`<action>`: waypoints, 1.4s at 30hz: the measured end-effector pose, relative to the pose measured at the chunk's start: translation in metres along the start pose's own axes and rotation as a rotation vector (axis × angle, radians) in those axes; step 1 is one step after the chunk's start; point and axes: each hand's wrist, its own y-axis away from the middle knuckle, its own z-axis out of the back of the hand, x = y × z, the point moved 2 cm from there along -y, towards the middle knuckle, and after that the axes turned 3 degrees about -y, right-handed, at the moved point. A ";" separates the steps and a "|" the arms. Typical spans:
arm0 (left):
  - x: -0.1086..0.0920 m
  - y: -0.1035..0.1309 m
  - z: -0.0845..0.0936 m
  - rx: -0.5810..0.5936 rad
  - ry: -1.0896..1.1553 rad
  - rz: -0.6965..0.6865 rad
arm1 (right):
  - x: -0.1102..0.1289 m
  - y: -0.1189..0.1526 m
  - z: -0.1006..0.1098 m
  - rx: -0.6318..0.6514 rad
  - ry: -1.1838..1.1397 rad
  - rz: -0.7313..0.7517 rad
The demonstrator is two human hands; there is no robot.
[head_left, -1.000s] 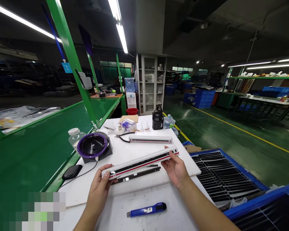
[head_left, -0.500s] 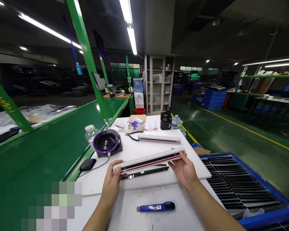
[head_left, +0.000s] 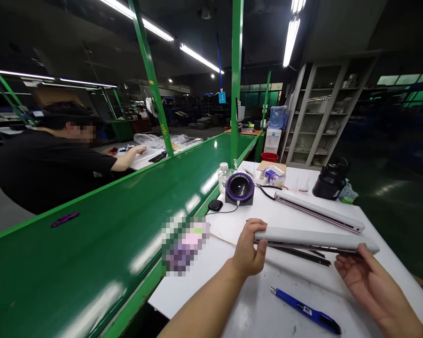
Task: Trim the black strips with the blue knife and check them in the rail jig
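Note:
A long white bar (head_left: 313, 238) with a dark and red stripe along its side is held level above the table. My left hand (head_left: 251, 249) grips its left end, fingers over the top and thumb on the near side. At the right end, my right hand (head_left: 370, 277) holds it with the thumb on top and the fingers below. Thin black strips (head_left: 303, 256) lie under it, partly hidden. A second white bar (head_left: 319, 212) rests farther back. Nearest the front is a blue utility knife (head_left: 305, 310).
Behind stand a purple-rimmed round device (head_left: 239, 188), a clear bottle (head_left: 223, 176), pliers (head_left: 268, 189) and a black flask (head_left: 331, 179). A green conveyor (head_left: 134, 211) runs along the left. Beyond it a person in black (head_left: 52, 155) sits working.
The view has swung left, bringing the person and more of the conveyor into sight. The held bar has rolled so that more of its white top shows. Both hands still hold it.

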 end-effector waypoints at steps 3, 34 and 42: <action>0.002 -0.001 0.002 -0.024 0.016 -0.035 | 0.000 0.006 -0.002 0.032 -0.195 -0.166; 0.050 -0.002 0.021 -0.461 -0.210 0.508 | 0.009 0.021 -0.006 0.110 -0.532 -0.480; 0.062 -0.003 0.028 -0.419 -0.367 0.485 | 0.012 0.026 -0.009 0.272 -0.482 -0.436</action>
